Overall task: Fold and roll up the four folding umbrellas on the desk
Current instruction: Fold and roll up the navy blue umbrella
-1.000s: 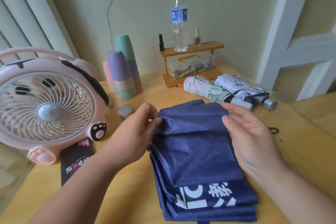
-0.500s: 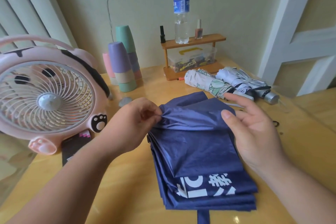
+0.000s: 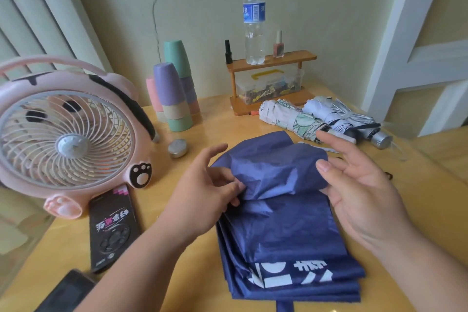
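Three umbrellas lie on the wooden desk (image 3: 425, 205). The navy umbrella (image 3: 283, 230) sits unrolled at the centre, its panels stacked flat in layers with white lettering near the bottom edge and a strap running off the frame at 6 o'clock. Its far end is lifted into a loose, crumpled fold. The left hand (image 3: 202, 192) pinches that fold's left edge, index finger stretched out. The right hand (image 3: 359, 185) is spread, palm inward, thumb against the fold's right edge. At 1 o'clock, near the fold, the floral umbrella (image 3: 288, 119) and the silver umbrella (image 3: 344, 119) lie rolled, touching side by side in front of a small wooden rack (image 3: 271, 58). Bare wood runs from the navy fabric at 3 o'clock to the desk's right edge. At 9 o'clock a narrower strip separates it from the pink fan (image 3: 68, 139), with a black packet (image 3: 114, 228) at 8 o'clock and a small tin (image 3: 178, 147) at 11 o'clock, before stacked cups (image 3: 174, 88).
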{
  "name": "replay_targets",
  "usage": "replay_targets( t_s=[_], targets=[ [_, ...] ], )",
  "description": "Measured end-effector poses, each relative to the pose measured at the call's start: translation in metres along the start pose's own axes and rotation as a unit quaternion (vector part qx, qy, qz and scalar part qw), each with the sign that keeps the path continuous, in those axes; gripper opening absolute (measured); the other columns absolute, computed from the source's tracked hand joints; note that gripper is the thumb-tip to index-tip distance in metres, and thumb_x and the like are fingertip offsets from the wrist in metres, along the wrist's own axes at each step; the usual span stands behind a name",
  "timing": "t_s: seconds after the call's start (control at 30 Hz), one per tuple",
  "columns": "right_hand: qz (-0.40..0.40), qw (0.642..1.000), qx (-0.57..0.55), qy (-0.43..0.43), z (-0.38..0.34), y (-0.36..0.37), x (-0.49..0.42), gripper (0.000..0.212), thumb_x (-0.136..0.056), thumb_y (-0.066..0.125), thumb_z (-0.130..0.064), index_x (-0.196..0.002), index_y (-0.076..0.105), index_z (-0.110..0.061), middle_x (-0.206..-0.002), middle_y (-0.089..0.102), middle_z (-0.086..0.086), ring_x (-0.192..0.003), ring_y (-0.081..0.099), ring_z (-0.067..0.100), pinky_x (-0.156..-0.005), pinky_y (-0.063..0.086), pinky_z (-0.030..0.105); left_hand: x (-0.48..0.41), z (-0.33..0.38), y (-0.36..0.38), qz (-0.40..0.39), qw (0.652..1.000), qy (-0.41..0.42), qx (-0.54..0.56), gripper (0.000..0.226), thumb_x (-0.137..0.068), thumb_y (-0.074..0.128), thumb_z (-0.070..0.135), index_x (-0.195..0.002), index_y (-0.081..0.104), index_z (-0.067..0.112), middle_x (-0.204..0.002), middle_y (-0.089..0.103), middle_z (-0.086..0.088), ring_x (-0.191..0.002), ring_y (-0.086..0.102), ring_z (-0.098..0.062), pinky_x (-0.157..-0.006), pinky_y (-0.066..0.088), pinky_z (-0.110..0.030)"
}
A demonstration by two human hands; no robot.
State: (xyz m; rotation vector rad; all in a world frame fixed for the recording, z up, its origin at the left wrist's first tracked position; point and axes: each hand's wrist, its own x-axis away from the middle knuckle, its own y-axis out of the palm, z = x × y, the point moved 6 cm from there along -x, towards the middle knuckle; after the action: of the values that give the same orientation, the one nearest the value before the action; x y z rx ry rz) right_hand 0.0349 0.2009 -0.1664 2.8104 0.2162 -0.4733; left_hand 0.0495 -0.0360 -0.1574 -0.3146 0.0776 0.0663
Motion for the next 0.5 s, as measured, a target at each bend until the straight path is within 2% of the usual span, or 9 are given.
replay_targets(
  t_s=[0.07,0.13,0.23,0.33,0.37,0.4,0.43,0.47,0.5],
  targets=[
    [-0.004,1.0,0.009,0.001,-0.001,0.003,0.001,0.041,-0.085,0.06,-0.02,-0.119,0.072,-0.039,-0.085,0.071,0.008,-0.083,0.065,0.017,-0.072,0.051,0.023,-0.002,-0.002,0.001,0.001,0.998,-0.013,0.057,0.06,-0.089,0.069,-0.009,-0.133,0.05,0.027,-0.07,0.065,-0.002,-0.06,0.062,-0.018,-0.055,0.048,-0.025],
    [0.012,1.0,0.014,-0.001,0.0,0.0,0.0,0.039,-0.086,0.059,-0.016,-0.118,0.072,-0.034,-0.077,0.066,0.005,-0.074,0.061,0.013,-0.068,0.048,0.022,-0.003,-0.007,-0.001,0.014,0.994,-0.012,0.107,0.056,-0.089,0.07,-0.009,-0.132,0.051,0.022,-0.071,0.064,-0.005,-0.063,0.06,-0.02,-0.06,0.049,-0.027],
    [0.061,0.998,0.016,0.004,0.003,-0.008,-0.001,0.034,-0.093,0.058,-0.009,-0.112,0.075,-0.032,-0.094,0.075,0.007,-0.092,0.067,0.022,-0.085,0.049,0.037,0.002,-0.012,-0.012,0.055,0.981,0.013,0.183,0.05,-0.082,0.074,-0.005,-0.123,0.053,0.015,-0.076,0.068,-0.01,-0.068,0.065,-0.024,-0.07,0.054,-0.03],
    [0.089,0.996,-0.008,0.017,0.007,-0.014,-0.003,0.032,-0.093,0.06,-0.009,-0.107,0.077,-0.032,-0.098,0.078,0.007,-0.098,0.07,0.024,-0.09,0.051,0.043,0.007,-0.016,-0.022,0.058,0.965,0.014,0.254,0.038,-0.073,0.073,0.001,-0.108,0.058,0.005,-0.077,0.067,-0.015,-0.068,0.068,-0.027,-0.065,0.058,-0.03],
    [0.079,0.997,-0.003,0.019,0.008,-0.014,-0.003,0.027,-0.09,0.065,-0.018,-0.11,0.076,-0.031,-0.097,0.077,0.006,-0.099,0.069,0.025,-0.092,0.048,0.044,0.009,-0.017,-0.024,0.052,0.966,0.004,0.253,0.034,-0.073,0.074,0.004,-0.104,0.06,0.004,-0.078,0.066,-0.015,-0.067,0.067,-0.028,-0.061,0.057,-0.031],
    [0.065,0.997,0.001,0.028,0.009,-0.012,-0.003,0.032,-0.084,0.073,-0.032,-0.115,0.074,-0.03,-0.096,0.076,0.008,-0.1,0.067,0.026,-0.095,0.044,0.047,0.01,-0.019,-0.025,0.05,0.971,-0.009,0.235,0.03,-0.074,0.078,0.008,-0.1,0.064,0.005,-0.077,0.065,-0.015,-0.066,0.066,-0.029,-0.058,0.055,-0.032],
    [0.047,0.998,0.008,0.035,0.011,-0.012,-0.002,0.049,-0.074,0.081,-0.044,-0.119,0.073,-0.028,-0.097,0.074,0.012,-0.101,0.066,0.029,-0.096,0.043,0.048,0.012,-0.02,-0.025,0.047,0.978,-0.022,0.203,0.029,-0.076,0.084,0.016,-0.097,0.068,0.007,-0.076,0.065,-0.014,-0.064,0.063,-0.029,-0.056,0.052,-0.034],
    [0.029,0.999,0.008,0.039,0.009,-0.008,-0.001,0.058,-0.068,0.084,-0.048,-0.12,0.072,-0.027,-0.098,0.074,0.016,-0.101,0.066,0.031,-0.096,0.045,0.047,0.013,-0.02,-0.023,0.039,0.985,-0.036,0.164,0.03,-0.075,0.088,0.026,-0.095,0.071,0.011,-0.073,0.065,-0.012,-0.062,0.059,-0.028,-0.056,0.049,-0.035],
    [0.023,0.999,0.004,0.035,0.009,-0.007,0.0,0.052,-0.07,0.082,-0.042,-0.119,0.073,-0.026,-0.099,0.074,0.019,-0.1,0.068,0.032,-0.092,0.05,0.043,0.014,-0.02,-0.019,0.031,0.991,-0.048,0.125,0.031,-0.075,0.088,0.037,-0.093,0.074,0.016,-0.07,0.065,-0.009,-0.059,0.055,-0.026,-0.057,0.046,-0.034]
  ],
)
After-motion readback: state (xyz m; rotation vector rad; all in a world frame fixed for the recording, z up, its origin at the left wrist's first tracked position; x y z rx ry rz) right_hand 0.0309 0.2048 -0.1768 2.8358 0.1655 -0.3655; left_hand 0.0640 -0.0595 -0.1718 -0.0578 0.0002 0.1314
